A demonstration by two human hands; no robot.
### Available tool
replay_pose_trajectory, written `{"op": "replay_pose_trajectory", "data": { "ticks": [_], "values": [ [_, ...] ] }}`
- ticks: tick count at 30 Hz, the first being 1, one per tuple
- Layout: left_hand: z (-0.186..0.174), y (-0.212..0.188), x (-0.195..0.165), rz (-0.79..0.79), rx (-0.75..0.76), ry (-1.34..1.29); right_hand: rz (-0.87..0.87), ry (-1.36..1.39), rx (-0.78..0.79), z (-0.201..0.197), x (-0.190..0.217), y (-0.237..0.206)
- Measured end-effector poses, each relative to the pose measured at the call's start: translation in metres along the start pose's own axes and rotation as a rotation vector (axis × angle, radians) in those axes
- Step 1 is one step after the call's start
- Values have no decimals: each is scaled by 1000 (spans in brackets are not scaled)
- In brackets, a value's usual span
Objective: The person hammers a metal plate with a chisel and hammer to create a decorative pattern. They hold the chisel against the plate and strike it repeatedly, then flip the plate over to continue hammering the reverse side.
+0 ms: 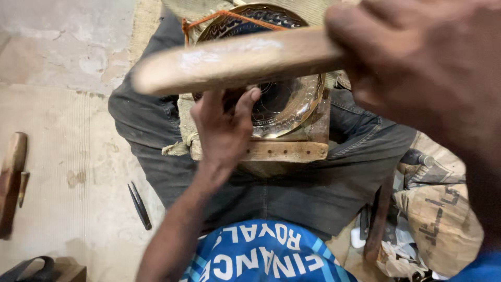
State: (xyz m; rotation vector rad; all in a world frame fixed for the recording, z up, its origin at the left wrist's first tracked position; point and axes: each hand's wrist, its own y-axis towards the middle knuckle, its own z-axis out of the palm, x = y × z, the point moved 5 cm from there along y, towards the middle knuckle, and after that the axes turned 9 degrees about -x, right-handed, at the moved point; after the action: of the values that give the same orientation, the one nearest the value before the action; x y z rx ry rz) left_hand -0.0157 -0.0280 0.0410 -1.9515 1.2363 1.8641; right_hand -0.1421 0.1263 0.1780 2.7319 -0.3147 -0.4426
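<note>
Nearest the camera, a blue shirt with white lettering (261, 256) fills the lower middle, and dark grey trousers (292, 193) spread across the person's crossed legs. On the floor to the near left lies a slim dark tool (140, 205), and a wooden piece (11, 177) lies at the far left edge. To the near right sits a heap of crumpled paper and sacking (433, 219).

The left hand (224, 128) reaches out from the lap with its fingers curled close together; they seem pinched on something small against the metal, but what it is cannot be made out. Under it, an embossed round metal plate (292, 104), shiny and patterned, rests on a wooden block (284, 149) on the lap, well in the middle of the scene.

The right hand (422, 68), blurred and very close to the lens at upper right, is closed tight around a wooden mallet handle (235, 60). The handle's long axis runs almost level, left to right, its free rounded end pointing left and slightly nearer, above the plate.

Beyond, the floor (68, 130) is pale, worn concrete, stained and cracked.
</note>
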Motion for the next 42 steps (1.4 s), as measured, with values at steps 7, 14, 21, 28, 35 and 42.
{"op": "replay_pose_trajectory", "data": {
  "ticks": [7,14,21,28,35,42],
  "values": [
    [11,38,-1,269,457,31,270,232,-133,39,-31,-50],
    [22,38,-1,219,507,230,429,228,-176,67,-33,-94],
    [30,52,-17,307,747,174,697,386,-236,92,-9,-139],
    [43,63,-29,339,1053,326,1020,615,-424,132,42,-203],
    [53,64,-46,450,1200,360,1157,614,-463,159,68,-224],
    [41,59,-31,335,1010,246,989,635,-388,145,27,-199]
  ]
}}
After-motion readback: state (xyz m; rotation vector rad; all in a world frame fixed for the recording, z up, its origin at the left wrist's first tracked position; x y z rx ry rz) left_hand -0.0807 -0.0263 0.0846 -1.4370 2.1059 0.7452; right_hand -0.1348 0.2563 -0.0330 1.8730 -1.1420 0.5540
